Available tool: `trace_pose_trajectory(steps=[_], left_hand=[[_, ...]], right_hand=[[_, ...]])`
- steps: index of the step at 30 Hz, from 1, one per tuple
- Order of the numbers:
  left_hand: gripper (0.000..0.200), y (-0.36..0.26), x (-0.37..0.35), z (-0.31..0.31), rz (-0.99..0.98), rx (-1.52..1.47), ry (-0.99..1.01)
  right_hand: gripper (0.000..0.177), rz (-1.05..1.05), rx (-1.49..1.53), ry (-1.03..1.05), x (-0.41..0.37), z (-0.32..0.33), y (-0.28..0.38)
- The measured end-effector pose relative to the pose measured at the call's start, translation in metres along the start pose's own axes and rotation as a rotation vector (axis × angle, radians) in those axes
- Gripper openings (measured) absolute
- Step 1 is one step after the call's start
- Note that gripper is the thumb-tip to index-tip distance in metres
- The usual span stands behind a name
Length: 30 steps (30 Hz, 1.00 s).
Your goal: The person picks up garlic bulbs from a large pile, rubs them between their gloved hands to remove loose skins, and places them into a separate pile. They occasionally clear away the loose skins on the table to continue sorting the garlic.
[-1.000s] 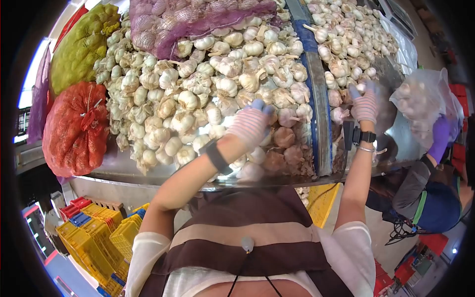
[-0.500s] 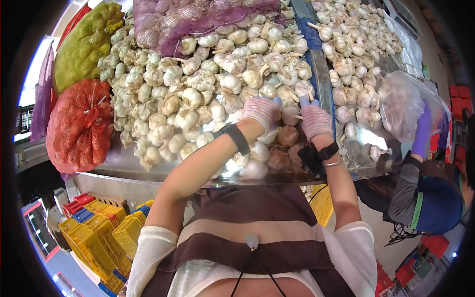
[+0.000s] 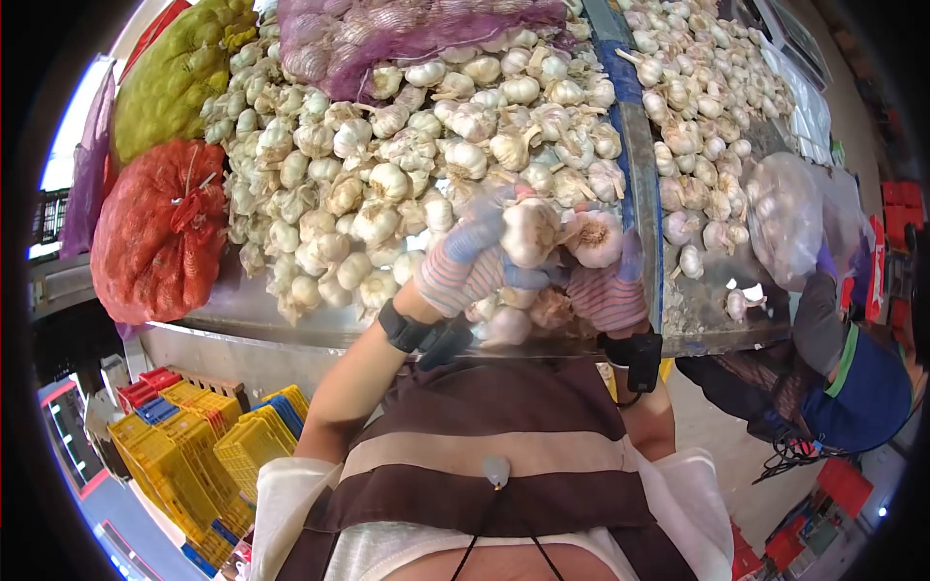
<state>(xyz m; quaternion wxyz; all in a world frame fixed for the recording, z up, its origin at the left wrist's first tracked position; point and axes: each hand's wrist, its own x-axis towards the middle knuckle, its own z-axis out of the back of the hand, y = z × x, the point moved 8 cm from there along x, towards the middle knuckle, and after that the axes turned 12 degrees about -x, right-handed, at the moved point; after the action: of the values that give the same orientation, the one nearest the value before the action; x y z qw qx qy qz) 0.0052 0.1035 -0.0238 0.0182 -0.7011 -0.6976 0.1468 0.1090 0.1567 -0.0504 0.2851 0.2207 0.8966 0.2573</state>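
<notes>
Striped gloves with blue fingertips cover both hands, which are raised close together over the near edge of the metal table. My left hand (image 3: 467, 263) is closed round a white garlic bulb (image 3: 530, 232). In my right hand (image 3: 608, 289) is another bulb (image 3: 594, 238), its root end facing up. Part of the fingers is smeared by motion. Behind them lies a wide pile of garlic (image 3: 373, 184). A few purplish bulbs (image 3: 550, 307) rest between and below the hands.
A blue-edged divider (image 3: 635, 145) separates a second garlic pile (image 3: 693, 107). Mesh sacks, red (image 3: 155, 232), green (image 3: 174, 87) and purple (image 3: 387, 34), surround the main pile. A co-worker (image 3: 852, 387) is at right by a clear bag (image 3: 787, 218). Yellow crates (image 3: 179, 455) stand lower left.
Both hands have drawn back from the pile toward me and now hold up a bulb each. The co-worker's arm has moved down.
</notes>
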Motion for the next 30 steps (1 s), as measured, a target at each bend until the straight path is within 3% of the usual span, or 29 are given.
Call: trace_pose_trajectory(steps=[1,3,6,8,11,13,15,17,18,20,22,23,24,26,28,30], left_hand=[[0.048,0.004,-0.001,0.008,0.014,-0.157,-0.052],[0.041,0.007,-0.003,0.017,0.058,-0.365,-0.037],[0.039,0.006,-0.005,0.022,0.01,-0.535,-0.114],[0.041,0.002,-0.007,0.023,-0.059,-0.365,-0.188],[0.04,-0.001,-0.008,0.013,-0.045,-0.321,-0.035],[0.041,0.003,-0.008,0.015,0.021,-0.411,0.009],[0.04,0.004,-0.011,0.016,0.011,-0.407,0.025],[0.039,0.003,-0.012,0.013,0.0,-0.408,0.044],[0.038,0.002,-0.012,0.013,-0.004,-0.428,-0.015],[0.037,0.005,-0.01,0.016,-0.011,-0.449,-0.069],[0.033,-0.021,-0.016,0.029,-0.403,0.781,-0.34],[0.033,-0.018,-0.015,0.032,-0.398,0.783,-0.342],[0.032,-0.011,-0.011,0.039,-0.346,0.545,-0.316],[0.03,0.002,-0.005,0.047,-0.242,0.074,-0.261],[0.028,0.013,-0.003,0.048,-0.139,-0.394,-0.198],[0.027,0.004,-0.009,0.027,-0.139,-0.255,-0.179]], right_hand=[[0.063,-0.003,-0.001,0.004,-0.001,0.0,-0.001],[0.036,-0.047,0.299,0.258,-0.003,-0.015,-0.003],[0.029,-0.067,0.305,0.235,0.001,-0.012,-0.014],[0.025,-0.065,0.283,0.205,0.0,-0.018,-0.015],[0.022,-0.062,0.251,0.281,-0.001,-0.03,-0.012],[0.023,0.071,-0.05,0.166,0.004,-0.019,0.007],[0.028,0.378,-1.113,-0.193,0.008,0.016,0.07],[0.032,0.506,-0.948,-0.374,0.018,0.074,0.123],[0.032,0.504,-0.951,-0.373,0.018,0.072,0.132],[0.034,0.882,-2.027,-0.871,-0.007,0.028,0.174],[0.041,0.672,-1.456,-0.425,0.001,-0.004,0.131],[0.039,0.526,-1.369,-0.206,0.009,-0.011,0.095],[0.038,0.382,-1.269,0.006,0.015,-0.019,0.058],[0.025,0.744,-1.431,0.076,0.003,-0.07,0.043],[0.018,0.709,-1.423,0.021,0.002,-0.065,0.04],[0.011,0.677,-1.417,-0.04,0.0,-0.058,0.039]])
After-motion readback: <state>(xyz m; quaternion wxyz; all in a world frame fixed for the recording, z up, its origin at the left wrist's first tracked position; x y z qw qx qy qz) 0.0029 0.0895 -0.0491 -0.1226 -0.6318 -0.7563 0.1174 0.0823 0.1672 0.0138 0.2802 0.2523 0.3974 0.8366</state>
